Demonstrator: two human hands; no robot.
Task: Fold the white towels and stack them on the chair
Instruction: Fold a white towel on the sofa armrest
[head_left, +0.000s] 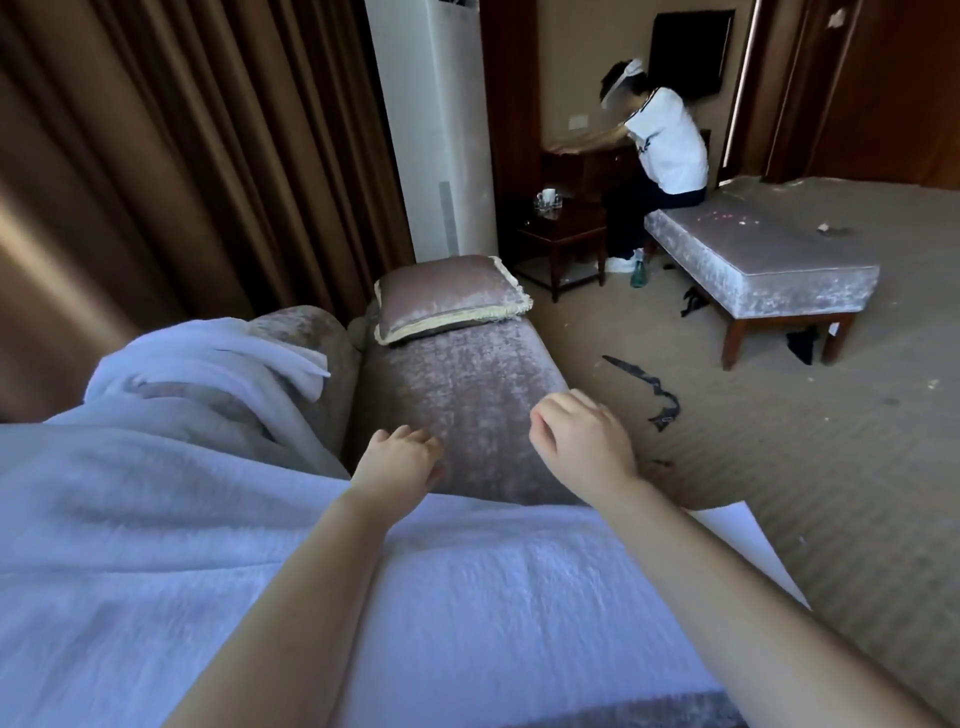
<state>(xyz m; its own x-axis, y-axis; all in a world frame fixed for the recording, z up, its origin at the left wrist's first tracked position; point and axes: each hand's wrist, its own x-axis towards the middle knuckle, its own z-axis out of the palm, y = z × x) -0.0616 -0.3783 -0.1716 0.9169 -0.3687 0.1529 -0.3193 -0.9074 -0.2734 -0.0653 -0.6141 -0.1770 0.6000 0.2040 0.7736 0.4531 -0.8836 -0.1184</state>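
The person reaches both bare arms forward over a large white towel (467, 597) that lies spread across the foreground, its far edge ending just short of the chair (467, 384). The chair is a long seat in mauve velvet. Nothing is stacked on the visible part of the seat except a matching pillow (447, 299) with a pale fringe, at its far end.

The left hand (400, 457) is past the towel's edge, over the near end of the seat. Its grip is slack, with the fingers loosely bent and nothing between them. The right hand (582, 441) is beside it, nearer the seat's right edge, and its grip is also empty, with the fingers hanging curled downward and the thumb free. Whether either hand touches the velvet cannot be told.

A second white towel (208, 358) lies crumpled and unfolded over the padded armrest on the left, apart from both hands. Brown curtains (156, 156) hang behind it, and a tall white air-conditioner (431, 130) stands beyond the pillow.

Across the room another person (665, 145) in a white top sits on the end of an upholstered bench (763, 260), leaning towards dark furniture by the wall. Black straps (654, 395) lie scattered on the beige carpet (805, 467) between that bench and the chair.
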